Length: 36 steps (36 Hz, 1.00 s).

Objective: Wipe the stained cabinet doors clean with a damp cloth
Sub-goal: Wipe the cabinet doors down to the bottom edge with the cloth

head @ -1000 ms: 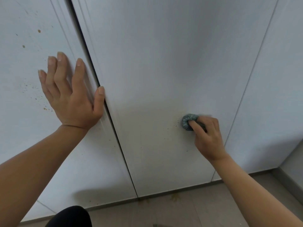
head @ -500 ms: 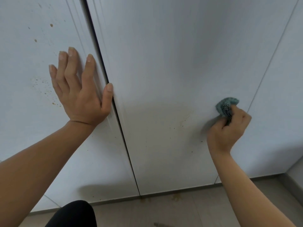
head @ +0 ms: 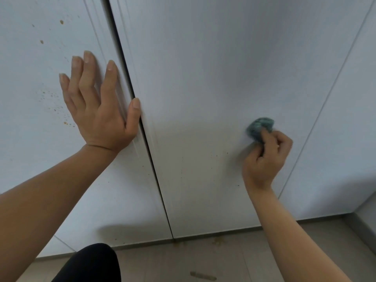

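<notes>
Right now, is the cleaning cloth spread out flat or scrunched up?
Scrunched up: the cloth is a small wad pinched in the right hand.

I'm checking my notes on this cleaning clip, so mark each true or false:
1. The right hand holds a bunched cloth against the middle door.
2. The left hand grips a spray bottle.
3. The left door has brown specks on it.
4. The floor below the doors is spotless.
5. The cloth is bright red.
1. True: the right hand presses the cloth to the middle door.
2. False: the left hand lies open and flat across the left door, holding nothing.
3. True: brown specks dot it.
4. False: a brownish stain marks the floor.
5. False: it is blue-green.
</notes>
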Available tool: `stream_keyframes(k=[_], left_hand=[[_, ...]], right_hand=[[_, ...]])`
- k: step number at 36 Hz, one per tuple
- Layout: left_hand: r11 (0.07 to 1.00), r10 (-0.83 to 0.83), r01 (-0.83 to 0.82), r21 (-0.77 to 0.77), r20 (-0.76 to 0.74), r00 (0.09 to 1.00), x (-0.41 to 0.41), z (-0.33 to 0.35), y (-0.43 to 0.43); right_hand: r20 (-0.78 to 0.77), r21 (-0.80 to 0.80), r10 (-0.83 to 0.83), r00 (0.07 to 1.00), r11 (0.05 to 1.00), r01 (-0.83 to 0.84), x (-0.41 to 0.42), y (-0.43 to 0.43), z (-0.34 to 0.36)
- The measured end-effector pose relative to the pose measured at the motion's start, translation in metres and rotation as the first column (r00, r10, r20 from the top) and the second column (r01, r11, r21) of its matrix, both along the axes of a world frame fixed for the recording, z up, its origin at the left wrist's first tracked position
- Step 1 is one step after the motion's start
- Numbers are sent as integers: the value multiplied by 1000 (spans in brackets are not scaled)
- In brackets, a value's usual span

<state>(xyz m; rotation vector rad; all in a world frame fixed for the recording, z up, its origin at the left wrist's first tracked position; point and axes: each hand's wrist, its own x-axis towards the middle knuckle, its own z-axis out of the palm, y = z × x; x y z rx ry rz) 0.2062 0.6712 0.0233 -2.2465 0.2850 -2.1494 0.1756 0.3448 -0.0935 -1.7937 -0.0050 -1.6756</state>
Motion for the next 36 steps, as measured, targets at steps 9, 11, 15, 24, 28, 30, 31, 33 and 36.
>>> stream_keyframes(k=[9,11,15,24,28,30,31,33,36], left_hand=[[1000,-4,4,3,-19,1000,-1,0,-1],[1000,-2,2,5,-11,1000,0,0,-1],[1000,-3,3,2,-8,1000,0,0,-1],[1000,16,-16,4,5,1000,0,1,-2],[1000,16,-16,1,17,1000,0,1,-2],[1000,14,-14,1,12,1000,0,1,-3],[1000,13,-13,0,9,1000,-1,1,-3],[1000,16,-16,-1,-2,1000,-2,1,-3],[1000,8,-8,0,-7,1000,-3,2,-4]], right_hand=[[-4,-98,35,999,995,-35,-3,0,-15],[10,47,-25,1000,999,24,-1,9,-8],[-10,-316,35,999,948,-36,-5,24,-26],[41,148,54,998,987,-60,-4,35,0],[45,238,66,997,968,-75,-3,56,15],[28,2,101,995,995,-101,-8,68,3],[9,-136,132,991,982,-129,-11,72,-6],[-39,-352,164,986,921,-167,-14,70,-20],[-41,-366,161,986,916,-165,-13,60,-24]])
